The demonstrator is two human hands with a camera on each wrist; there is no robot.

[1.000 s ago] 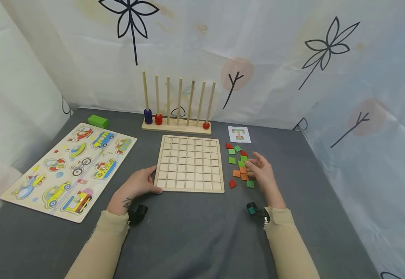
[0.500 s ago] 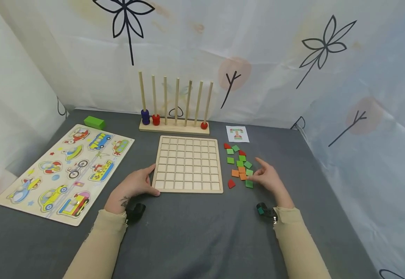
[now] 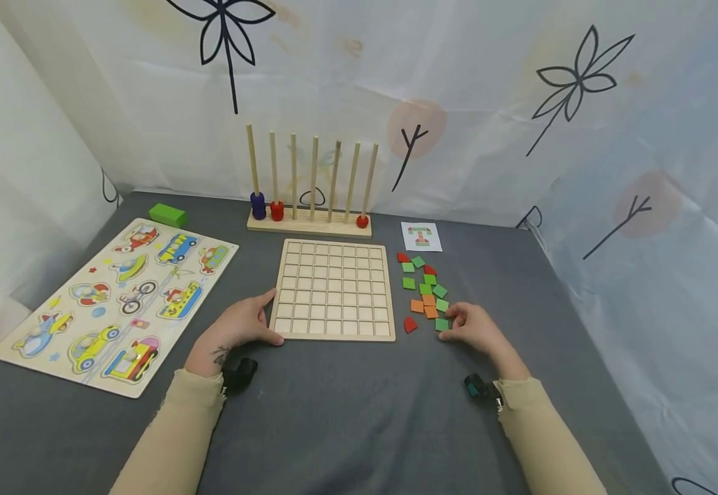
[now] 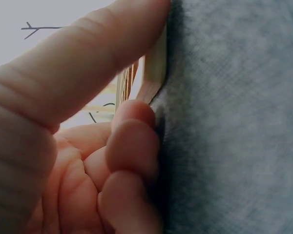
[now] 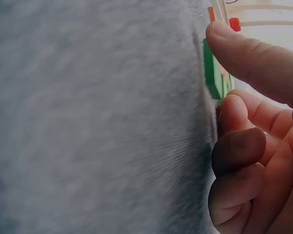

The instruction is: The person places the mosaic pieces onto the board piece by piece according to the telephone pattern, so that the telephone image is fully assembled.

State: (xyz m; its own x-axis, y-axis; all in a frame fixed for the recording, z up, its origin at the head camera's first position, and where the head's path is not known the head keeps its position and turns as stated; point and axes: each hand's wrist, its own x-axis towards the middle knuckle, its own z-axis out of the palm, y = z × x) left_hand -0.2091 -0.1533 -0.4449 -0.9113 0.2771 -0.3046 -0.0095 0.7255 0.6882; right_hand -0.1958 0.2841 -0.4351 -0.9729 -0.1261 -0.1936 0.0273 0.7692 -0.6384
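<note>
A square wooden grid board (image 3: 332, 338) lies flat in the middle of the grey table. My left hand (image 3: 241, 330) holds its near left corner, thumb along the near edge and fingers at the left side. Its other fingers are curled in the left wrist view, beside the board's edge (image 4: 154, 73). Right of the board lie several small green, orange and red tiles. My right hand (image 3: 476, 331) is at the nearest green square tile (image 3: 442, 324), with thumb and index finger around it. In the right wrist view that green tile (image 5: 211, 70) shows between thumb and index fingertip.
A small printed pattern card (image 3: 421, 237) lies behind the tiles. At the back stands a wooden peg rack (image 3: 309, 223) with blue and red beads. A vehicle puzzle board (image 3: 117, 302) and a green block (image 3: 168, 215) are on the left. White fabric surrounds the table.
My right hand has moved down and right from the middle of the tiles to the nearest green tile, and its fingers have drawn together there. My left hand stays at the board's corner.
</note>
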